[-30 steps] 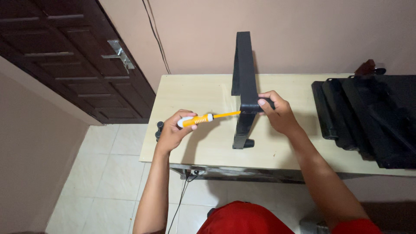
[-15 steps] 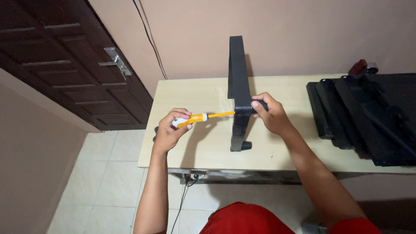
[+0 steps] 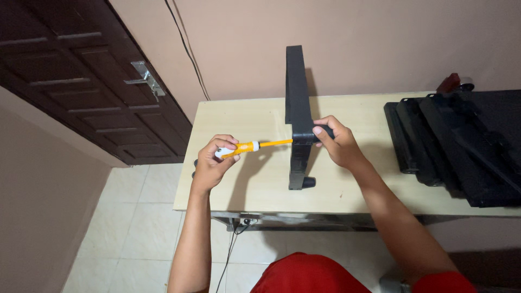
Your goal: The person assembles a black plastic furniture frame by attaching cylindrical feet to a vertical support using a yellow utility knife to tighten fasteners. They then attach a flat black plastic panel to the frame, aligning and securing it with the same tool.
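Note:
A black flat panel stands on its edge on the light wooden table. My left hand grips the white and orange handle of a screwdriver, whose orange shaft points right and meets the panel's left face. My right hand holds a small black round part against the panel's right face. A second black round part sticks out near the panel's near end.
A stack of black panels lies on the right of the table, with a dark red object behind it. A dark wooden door with a metal latch stands at the left. A cable runs down the wall.
The view has drifted slightly. Both hands stay on the screwdriver and the panel, with the left hand turned a little on the handle.

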